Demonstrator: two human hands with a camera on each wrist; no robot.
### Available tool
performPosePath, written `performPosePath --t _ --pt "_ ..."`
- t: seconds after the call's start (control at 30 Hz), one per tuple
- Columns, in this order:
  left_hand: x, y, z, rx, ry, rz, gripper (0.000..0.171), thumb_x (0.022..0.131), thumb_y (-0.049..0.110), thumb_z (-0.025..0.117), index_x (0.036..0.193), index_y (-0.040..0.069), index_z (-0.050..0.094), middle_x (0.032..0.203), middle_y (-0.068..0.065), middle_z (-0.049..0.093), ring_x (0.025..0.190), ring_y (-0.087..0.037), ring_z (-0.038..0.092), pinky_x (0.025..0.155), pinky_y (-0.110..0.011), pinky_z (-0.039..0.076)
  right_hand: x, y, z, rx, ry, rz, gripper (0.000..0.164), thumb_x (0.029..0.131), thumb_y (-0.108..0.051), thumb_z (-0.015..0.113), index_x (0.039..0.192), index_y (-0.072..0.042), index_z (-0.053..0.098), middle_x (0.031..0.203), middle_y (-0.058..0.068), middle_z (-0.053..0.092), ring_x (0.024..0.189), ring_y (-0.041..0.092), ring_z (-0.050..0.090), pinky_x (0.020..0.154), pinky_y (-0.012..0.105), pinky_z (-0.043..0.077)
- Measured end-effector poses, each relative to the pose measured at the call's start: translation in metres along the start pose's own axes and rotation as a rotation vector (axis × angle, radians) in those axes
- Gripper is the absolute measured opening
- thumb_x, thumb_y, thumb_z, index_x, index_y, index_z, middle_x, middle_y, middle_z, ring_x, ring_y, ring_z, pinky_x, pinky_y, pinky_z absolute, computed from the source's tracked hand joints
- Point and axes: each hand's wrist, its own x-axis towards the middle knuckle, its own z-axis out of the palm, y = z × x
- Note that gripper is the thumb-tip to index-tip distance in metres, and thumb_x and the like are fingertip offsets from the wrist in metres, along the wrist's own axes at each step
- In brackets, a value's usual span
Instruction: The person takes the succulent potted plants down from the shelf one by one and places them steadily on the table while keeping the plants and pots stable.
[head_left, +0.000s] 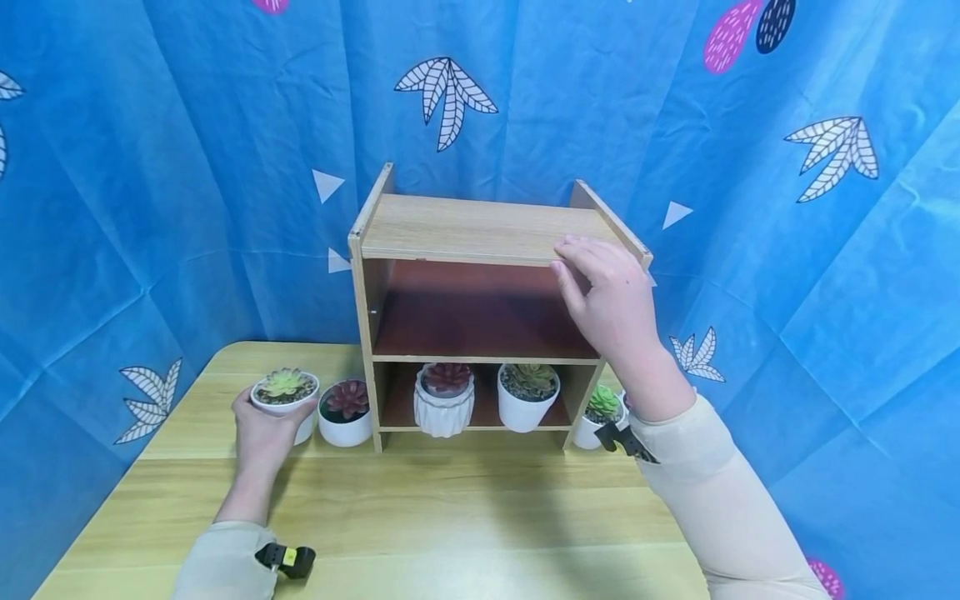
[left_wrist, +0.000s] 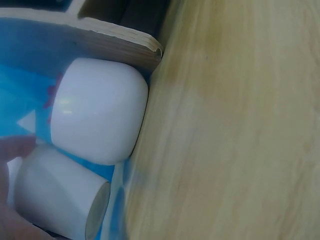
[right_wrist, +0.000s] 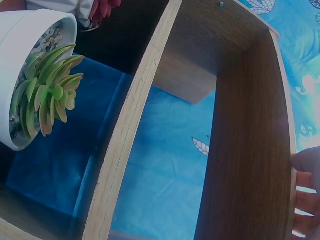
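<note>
My left hand grips a white pot with a light green succulent in it. In the left wrist view this pot is tilted, with its underside showing. Right beside it stands a rounded white pot with a dark red succulent. My right hand holds the front edge of the top board of a wooden shelf, near its right end. Fingers lie over the board and the thumb is at the edge.
On the bottom level sit a ribbed white pot with a red succulent and a smooth white pot with a green one. A bright green succulent stands right of the shelf, partly behind my sleeve. Blue patterned cloth surrounds the wooden table.
</note>
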Motion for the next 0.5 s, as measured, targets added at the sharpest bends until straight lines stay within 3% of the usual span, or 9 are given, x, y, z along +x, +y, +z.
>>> performPosePath --t 0.5 --pt "-0.0002 -0.0068 0.0002 0.023 -0.016 -0.035 0.111 0.084 0.039 0.080 0.157 0.006 0.003 0.158 -0.028 0.021 0.143 -0.047 0.027 0.118 -0.058 0.021 -0.0013 0.0020 0.0000 -0.004 0.003 -0.006 0.028 0.095 -0.018 0.069 0.117 -0.003 0.074 0.119 0.014 0.071 0.115 0.031 0.064 0.106 0.043 0.043"
